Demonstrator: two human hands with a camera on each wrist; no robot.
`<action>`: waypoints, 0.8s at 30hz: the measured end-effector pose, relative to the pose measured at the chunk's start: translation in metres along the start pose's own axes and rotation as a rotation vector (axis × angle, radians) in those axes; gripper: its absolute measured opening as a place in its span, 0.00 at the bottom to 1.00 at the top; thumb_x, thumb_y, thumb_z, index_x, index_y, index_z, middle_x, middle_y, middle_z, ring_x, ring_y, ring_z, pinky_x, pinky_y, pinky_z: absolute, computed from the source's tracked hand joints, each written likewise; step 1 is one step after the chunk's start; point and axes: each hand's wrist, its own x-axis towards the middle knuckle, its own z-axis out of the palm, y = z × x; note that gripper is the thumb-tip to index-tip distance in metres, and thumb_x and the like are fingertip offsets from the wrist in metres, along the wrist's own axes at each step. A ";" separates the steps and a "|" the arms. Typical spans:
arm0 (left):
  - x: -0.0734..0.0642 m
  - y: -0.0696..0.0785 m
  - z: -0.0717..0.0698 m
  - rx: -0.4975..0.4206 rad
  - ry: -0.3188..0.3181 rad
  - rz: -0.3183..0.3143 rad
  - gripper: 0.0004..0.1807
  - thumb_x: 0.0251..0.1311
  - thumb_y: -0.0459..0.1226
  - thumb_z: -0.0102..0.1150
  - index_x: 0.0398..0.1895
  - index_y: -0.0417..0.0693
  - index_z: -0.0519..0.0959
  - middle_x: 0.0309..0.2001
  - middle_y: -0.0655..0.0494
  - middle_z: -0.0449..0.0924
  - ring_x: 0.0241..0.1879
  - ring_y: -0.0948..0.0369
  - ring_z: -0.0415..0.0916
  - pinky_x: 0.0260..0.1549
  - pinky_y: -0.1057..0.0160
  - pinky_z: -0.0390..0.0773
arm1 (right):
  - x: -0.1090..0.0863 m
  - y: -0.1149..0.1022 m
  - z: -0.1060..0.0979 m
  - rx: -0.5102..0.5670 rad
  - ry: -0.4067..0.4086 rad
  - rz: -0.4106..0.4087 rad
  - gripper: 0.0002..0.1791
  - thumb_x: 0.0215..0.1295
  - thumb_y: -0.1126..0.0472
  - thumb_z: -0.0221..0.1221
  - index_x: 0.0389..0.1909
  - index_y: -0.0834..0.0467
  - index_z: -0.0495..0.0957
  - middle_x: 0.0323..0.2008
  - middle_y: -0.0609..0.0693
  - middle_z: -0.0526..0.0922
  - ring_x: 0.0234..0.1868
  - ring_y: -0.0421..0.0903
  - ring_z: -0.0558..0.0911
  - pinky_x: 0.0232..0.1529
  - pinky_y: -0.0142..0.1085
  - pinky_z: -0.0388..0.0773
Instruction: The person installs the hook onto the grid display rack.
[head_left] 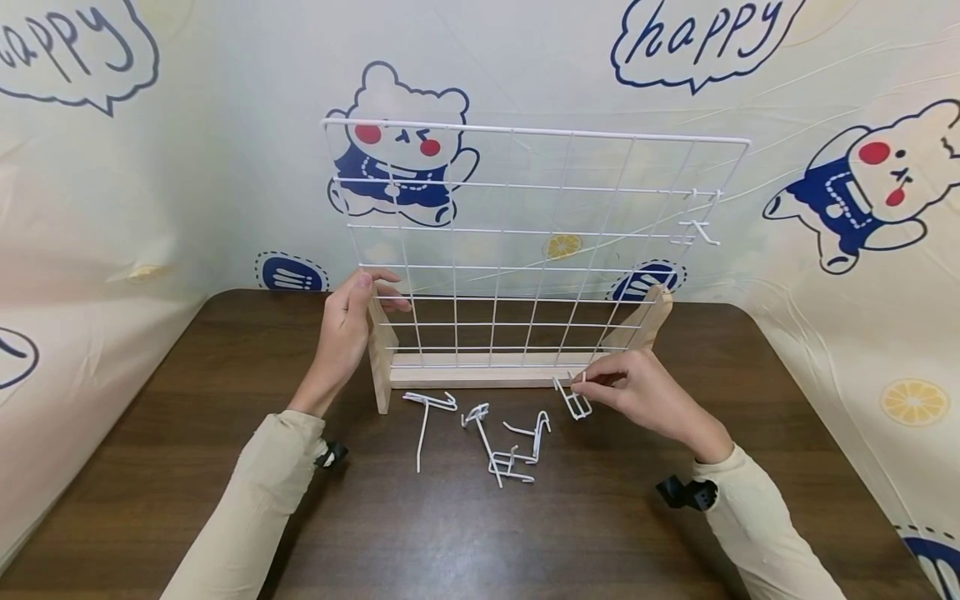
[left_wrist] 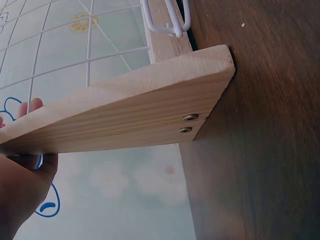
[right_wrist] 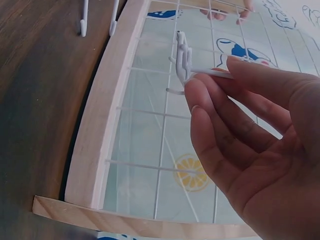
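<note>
The dark bench [head_left: 570, 533] carries everything, and the white wire grid [head_left: 498, 267] stands upright on it in front of me, my landmark. Along the foot of the grid runs a pale wooden crossbar [head_left: 480, 377], with a left side panel [head_left: 382, 350] at one end of the grid and a right side panel [head_left: 651, 321] at the other.

My left hand [head_left: 349, 321] is at the grid's left edge, its fingers wrapped round the upper part of that left panel. My right hand [head_left: 648, 396] is on the near side of the grid, low and toward its right end, thumb and forefinger pinching the stem of a white hook [head_left: 576, 406].

That hook is in front of the grid's foot, its frame off my right fingertips toward the grid's middle. Seen from my head, its long axis slants from upper left to lower right; the stem leads back into my pinch. The right hand is much the nearer to it. Whether the frame touches the crossbar, I cannot tell.

Several loose hooks [head_left: 423, 417] lie on the near side of the grid, around its middle and left. One small hung hook [head_left: 702, 232] sits high on the grid, by its right edge.
</note>
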 end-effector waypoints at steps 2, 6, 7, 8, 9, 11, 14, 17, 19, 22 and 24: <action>0.000 0.000 0.000 0.005 0.001 -0.001 0.21 0.80 0.37 0.33 0.48 0.33 0.78 0.36 0.22 0.77 0.36 0.39 0.82 0.46 0.56 0.83 | -0.001 -0.002 -0.001 0.008 0.005 -0.002 0.03 0.61 0.62 0.69 0.32 0.49 0.88 0.28 0.44 0.86 0.27 0.38 0.78 0.26 0.32 0.79; 0.000 0.001 0.000 0.005 0.001 -0.004 0.22 0.80 0.37 0.33 0.48 0.30 0.77 0.37 0.22 0.77 0.36 0.39 0.82 0.46 0.56 0.83 | -0.002 -0.005 -0.002 0.004 0.022 -0.010 0.04 0.61 0.62 0.69 0.33 0.48 0.88 0.28 0.40 0.85 0.27 0.38 0.78 0.27 0.33 0.78; 0.000 0.001 0.000 0.004 0.001 -0.004 0.22 0.79 0.36 0.33 0.49 0.27 0.76 0.37 0.22 0.77 0.36 0.39 0.82 0.46 0.57 0.83 | -0.002 -0.005 -0.003 0.001 0.029 -0.014 0.05 0.60 0.62 0.69 0.33 0.47 0.88 0.28 0.40 0.85 0.27 0.38 0.78 0.27 0.33 0.78; 0.000 0.001 0.000 0.000 0.001 -0.004 0.22 0.79 0.36 0.33 0.49 0.27 0.76 0.36 0.22 0.77 0.36 0.39 0.82 0.46 0.57 0.83 | -0.002 -0.006 -0.004 -0.004 0.037 -0.021 0.05 0.60 0.62 0.69 0.34 0.48 0.88 0.28 0.40 0.85 0.27 0.38 0.78 0.27 0.32 0.78; 0.000 0.000 0.000 0.000 0.001 -0.003 0.22 0.79 0.36 0.33 0.49 0.25 0.75 0.36 0.22 0.77 0.36 0.39 0.82 0.46 0.57 0.83 | -0.003 -0.007 -0.004 -0.011 0.046 -0.023 0.04 0.60 0.62 0.70 0.34 0.49 0.88 0.27 0.40 0.85 0.27 0.39 0.78 0.27 0.32 0.78; 0.000 0.001 0.000 0.000 0.001 -0.001 0.22 0.79 0.36 0.33 0.49 0.25 0.75 0.36 0.22 0.77 0.36 0.40 0.82 0.46 0.57 0.83 | -0.004 -0.009 -0.006 -0.018 0.065 -0.022 0.03 0.60 0.61 0.70 0.34 0.50 0.89 0.28 0.40 0.85 0.26 0.39 0.77 0.27 0.31 0.78; 0.000 0.003 0.000 0.009 0.003 -0.001 0.21 0.79 0.36 0.33 0.48 0.29 0.77 0.36 0.23 0.78 0.36 0.39 0.82 0.46 0.57 0.83 | -0.005 -0.012 -0.008 -0.005 0.095 0.000 0.02 0.61 0.60 0.69 0.34 0.52 0.89 0.27 0.42 0.85 0.21 0.39 0.77 0.22 0.32 0.77; 0.000 0.002 0.000 0.012 0.005 -0.003 0.21 0.79 0.36 0.33 0.48 0.33 0.78 0.36 0.23 0.78 0.36 0.40 0.82 0.46 0.57 0.83 | -0.006 -0.014 -0.010 0.029 0.124 0.008 0.02 0.62 0.59 0.69 0.34 0.53 0.88 0.26 0.43 0.83 0.14 0.40 0.75 0.17 0.32 0.75; 0.000 -0.004 -0.001 0.006 0.006 -0.004 0.21 0.79 0.36 0.33 0.48 0.34 0.78 0.36 0.23 0.78 0.36 0.41 0.82 0.46 0.57 0.83 | -0.007 -0.015 -0.012 0.029 0.153 -0.012 0.02 0.62 0.60 0.68 0.34 0.53 0.88 0.26 0.42 0.83 0.13 0.39 0.75 0.18 0.31 0.75; 0.001 -0.014 -0.004 -0.004 0.007 -0.003 0.21 0.80 0.37 0.33 0.49 0.33 0.78 0.36 0.24 0.78 0.36 0.43 0.83 0.46 0.58 0.83 | -0.008 -0.016 -0.016 0.007 0.216 -0.064 0.02 0.62 0.61 0.68 0.34 0.52 0.88 0.28 0.40 0.85 0.21 0.37 0.79 0.24 0.29 0.78; 0.001 -0.021 -0.006 -0.006 0.007 -0.002 0.22 0.80 0.37 0.33 0.50 0.32 0.77 0.37 0.26 0.79 0.36 0.44 0.84 0.46 0.59 0.83 | -0.008 -0.016 -0.019 -0.015 0.268 -0.099 0.02 0.61 0.62 0.69 0.34 0.51 0.89 0.31 0.39 0.86 0.26 0.35 0.81 0.27 0.27 0.78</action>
